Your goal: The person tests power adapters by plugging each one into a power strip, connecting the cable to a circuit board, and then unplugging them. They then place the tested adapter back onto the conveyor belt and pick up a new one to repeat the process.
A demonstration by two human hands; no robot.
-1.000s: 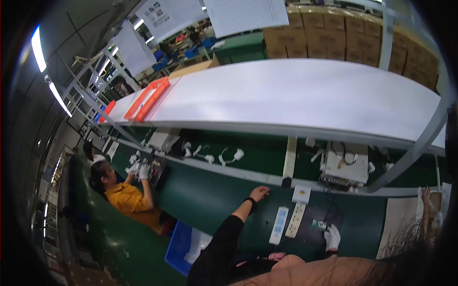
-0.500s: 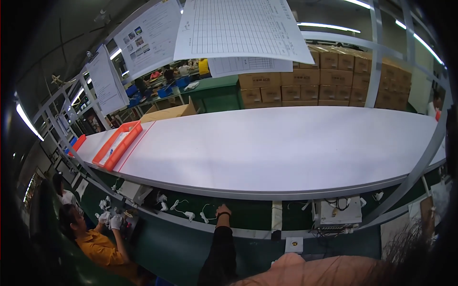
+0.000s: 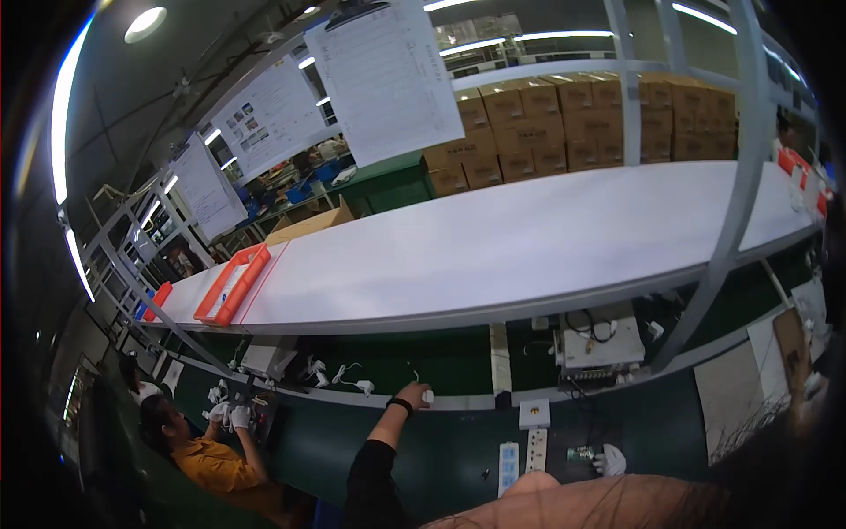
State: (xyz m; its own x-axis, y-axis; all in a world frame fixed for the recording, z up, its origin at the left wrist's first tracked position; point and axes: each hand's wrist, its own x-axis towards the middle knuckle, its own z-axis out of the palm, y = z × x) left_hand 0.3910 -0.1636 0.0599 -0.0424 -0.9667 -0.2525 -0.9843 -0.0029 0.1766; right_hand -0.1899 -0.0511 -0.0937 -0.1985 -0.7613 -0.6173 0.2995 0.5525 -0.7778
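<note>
Nearest, at the lower edge, the gloved right hand [image 3: 610,460] lies on the green bench [image 3: 339,428], its fingers at the edge of a small green circuit board [image 3: 580,453]; whether they pinch it or merely rest beside it, I cannot tell. To the board's left stand two socket strips, one blue and white [image 3: 508,467] and one cream [image 3: 536,448], with a white socket box [image 3: 534,413] just beyond the cream one. Further out, the bare left hand [image 3: 411,394] is stretched to the metal rail [image 3: 463,402] along the bench's back edge, its fingers drawn in close on what appears to be a small white adapter [image 3: 428,397], which sits at the fingertips over the rail. The step in hand looks like fetching that adapter while the other hand minds the board. The next move, as I judge it, calls for a secure grip and a lift clear of the rail, with care for any trailing lead. Behind the rail, another adapter with its cord [image 3: 359,385] lies to the left and a pale metal instrument [image 3: 601,346] to the right; past them come the white upper shelf [image 3: 493,242] and stacked cartons [image 3: 529,132].
</note>
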